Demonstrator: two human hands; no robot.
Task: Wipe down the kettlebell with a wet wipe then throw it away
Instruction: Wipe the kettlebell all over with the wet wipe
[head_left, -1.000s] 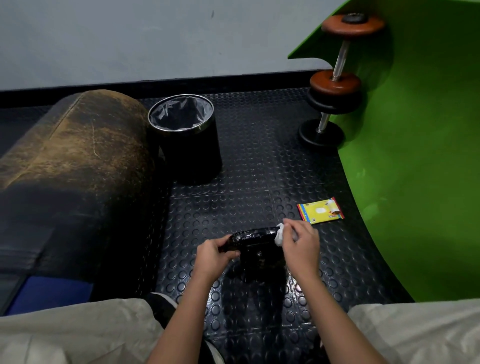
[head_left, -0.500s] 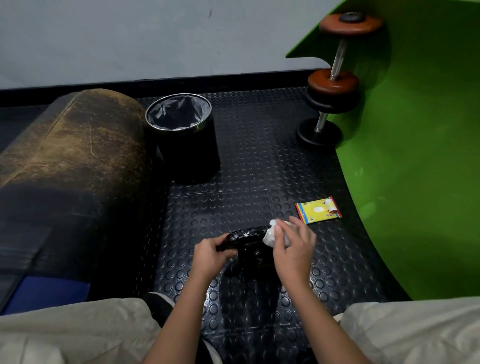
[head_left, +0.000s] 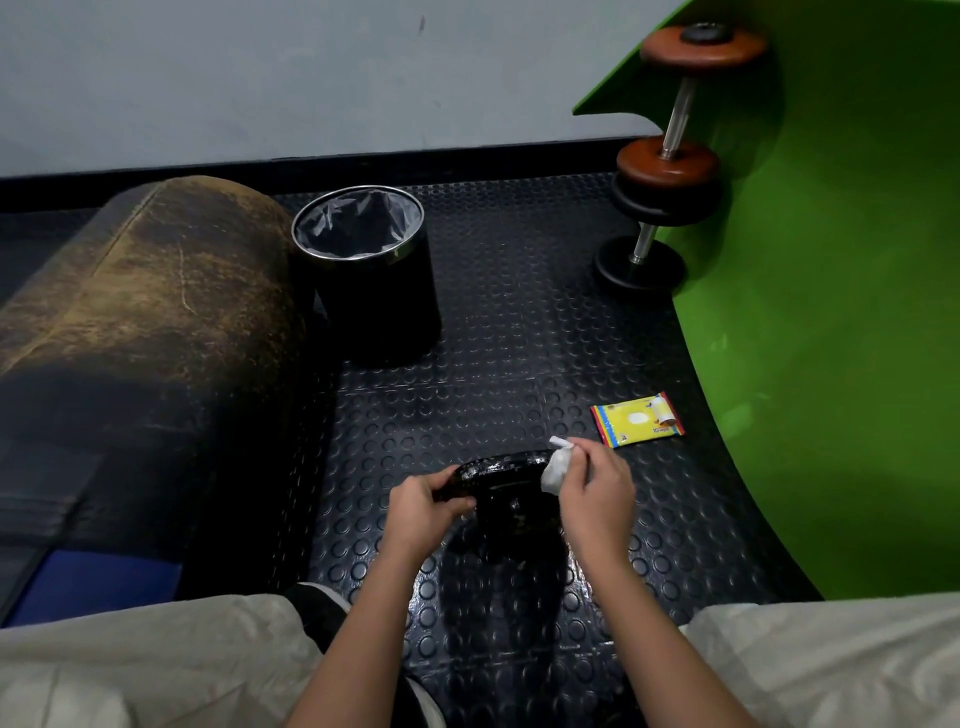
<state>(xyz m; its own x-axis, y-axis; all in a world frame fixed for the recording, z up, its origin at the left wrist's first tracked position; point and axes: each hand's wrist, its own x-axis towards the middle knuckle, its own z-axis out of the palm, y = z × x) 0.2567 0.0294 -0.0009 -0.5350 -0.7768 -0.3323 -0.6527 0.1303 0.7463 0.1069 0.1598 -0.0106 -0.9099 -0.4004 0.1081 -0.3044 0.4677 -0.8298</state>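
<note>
Your knees in light trousers (head_left: 831, 670) frame the bottom of the view, and your two forearms reach forward between them. Your left hand (head_left: 423, 506) grips the left end of the handle of the black kettlebell (head_left: 511, 486), fingers curled round it. The kettlebell stands on the studded black floor mat (head_left: 519, 338), directly in front of you, between your hands. Your right hand (head_left: 597, 493) pinches the white wet wipe (head_left: 555, 470), bunched up, and holds it against the right end of the handle; the wipe shows at the left side of your fingers, and one corner sticks up above them.

Compared with half a second ago, the wipe sits a little lower on the right side of the handle, and your right hand has turned slightly; your left hand has not changed its grip.

Just beyond your right hand the yellow wipes packet (head_left: 638, 419) lies flat on the mat, near the green panel (head_left: 831, 312). Farther, on the left, the black bin (head_left: 371, 270) with a liner stands beside the worn padded roll (head_left: 145, 322). Dumbbells (head_left: 670, 161) lean at the far right.
</note>
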